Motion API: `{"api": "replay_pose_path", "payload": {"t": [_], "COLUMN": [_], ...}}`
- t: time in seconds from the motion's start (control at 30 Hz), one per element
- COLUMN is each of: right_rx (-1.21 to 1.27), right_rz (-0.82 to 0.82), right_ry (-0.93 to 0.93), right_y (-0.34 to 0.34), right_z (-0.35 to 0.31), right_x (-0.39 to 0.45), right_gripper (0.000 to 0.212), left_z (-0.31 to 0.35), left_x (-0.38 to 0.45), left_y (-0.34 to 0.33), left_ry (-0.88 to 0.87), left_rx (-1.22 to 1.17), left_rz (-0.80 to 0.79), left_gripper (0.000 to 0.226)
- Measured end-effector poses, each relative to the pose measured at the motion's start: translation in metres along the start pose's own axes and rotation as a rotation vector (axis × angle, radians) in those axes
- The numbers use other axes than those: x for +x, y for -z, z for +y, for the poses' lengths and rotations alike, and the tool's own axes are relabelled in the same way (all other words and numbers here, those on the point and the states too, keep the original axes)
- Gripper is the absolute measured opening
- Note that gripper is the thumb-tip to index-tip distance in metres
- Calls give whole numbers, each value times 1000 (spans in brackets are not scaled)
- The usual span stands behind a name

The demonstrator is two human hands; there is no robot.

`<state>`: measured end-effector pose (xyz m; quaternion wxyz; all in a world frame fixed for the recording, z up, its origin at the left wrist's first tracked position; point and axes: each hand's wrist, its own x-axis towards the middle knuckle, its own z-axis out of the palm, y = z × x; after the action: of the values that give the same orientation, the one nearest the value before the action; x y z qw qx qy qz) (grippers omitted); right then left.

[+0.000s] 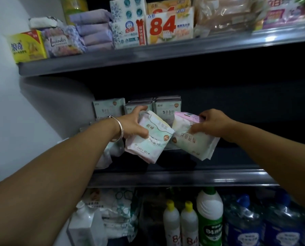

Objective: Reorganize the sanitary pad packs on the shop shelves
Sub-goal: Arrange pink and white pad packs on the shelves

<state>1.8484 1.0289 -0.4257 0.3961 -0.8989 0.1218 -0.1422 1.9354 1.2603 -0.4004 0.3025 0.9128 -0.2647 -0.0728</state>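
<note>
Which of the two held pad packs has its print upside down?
The pack in the right hand, pink-topped: its characters read inverted. The left hand's green-and-white pack is only tilted, print upright.

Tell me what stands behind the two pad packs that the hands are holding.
Behind the left pack and the right pack, grey-green pad packs stand upright in a row at the shelf's back. Their lower parts are covered by both hands and the held packs.
</note>
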Motion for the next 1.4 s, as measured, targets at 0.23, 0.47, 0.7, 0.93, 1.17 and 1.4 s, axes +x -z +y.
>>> {"api": "replay_pose_path", "payload": {"t": [0.23, 0.47, 0.7, 0.93, 1.17, 1.4], "right_rx": [124, 148, 110, 160, 258, 245], "right_rz": [23, 3, 48, 89, 166, 170], "right_ry": [-39, -46, -119, -147, -131, -101], "right_y": [-8, -9, -3, -10, -15, -23], "right_z": [-10, -13, -6, -7, -6, -8], "right_x": [6, 8, 4, 2, 8, 10], "right_gripper": [41, 43, 37, 39, 42, 40], "left_z": [-9, -5, -9, -11, -20, -11], "left_x": [1, 5, 10, 11, 3, 8], "left_y": [0, 4, 13, 5, 6, 11], "left_ry": [-17, -3, 11, -207, -168, -66], "left_rx": [-149, -177, -344, -541, -759, -905], "left_rz": [-7, 51, 171, 256, 41, 210], "left_gripper": [57, 47, 37, 74, 70, 15]}}
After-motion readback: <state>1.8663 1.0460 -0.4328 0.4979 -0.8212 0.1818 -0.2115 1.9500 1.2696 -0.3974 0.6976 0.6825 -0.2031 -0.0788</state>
